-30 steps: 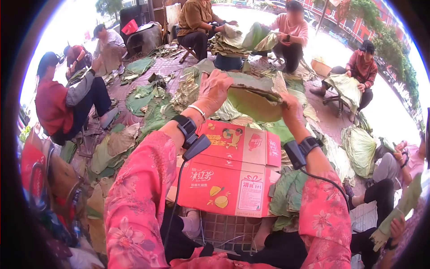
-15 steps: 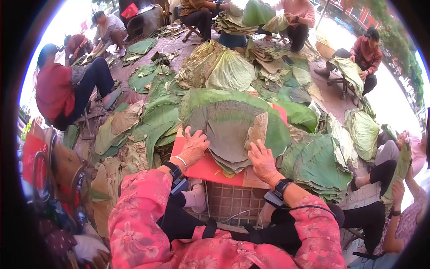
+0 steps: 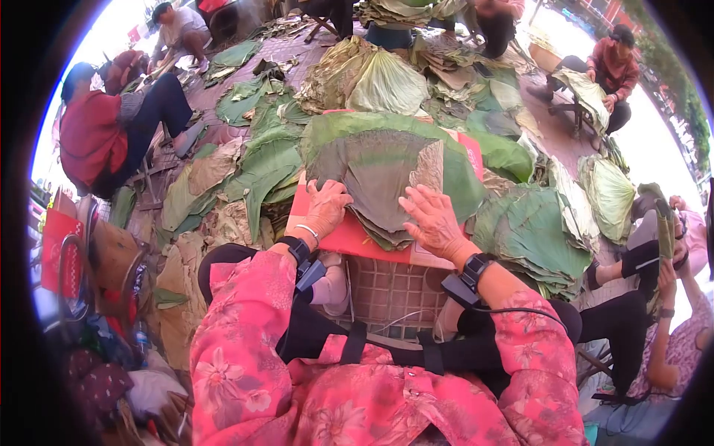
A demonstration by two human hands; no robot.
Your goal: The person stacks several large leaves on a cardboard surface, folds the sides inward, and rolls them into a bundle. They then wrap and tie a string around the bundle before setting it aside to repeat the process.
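Note:
A stack of large dried lotus leaves (image 3: 375, 175), grey-brown on top with a green rim, lies in front of me on a red cardboard sheet (image 3: 358, 244). My left hand (image 3: 325, 210) rests at the near left edge of the stack, fingers apart and bent a little. On the near right side, my right hand (image 3: 433, 221) lies across the top leaf with its fingers stretched out. A pale brown torn patch (image 3: 428, 167) shows just beyond the right fingers. Neither hand grips a leaf.
Green leaf piles lie to the right (image 3: 532, 238) and left (image 3: 271, 175). A folded pale leaf heap (image 3: 387, 82) stands beyond. Several people sit around, one in red (image 3: 93, 134) at left. A plastic crate (image 3: 394, 293) shows below the cardboard. A chair (image 3: 108, 260) is at lower left.
My right hand has moved slightly left and flattened onto the top leaf. My left hand stays by the stack's left edge. The camera view has tilted down a little.

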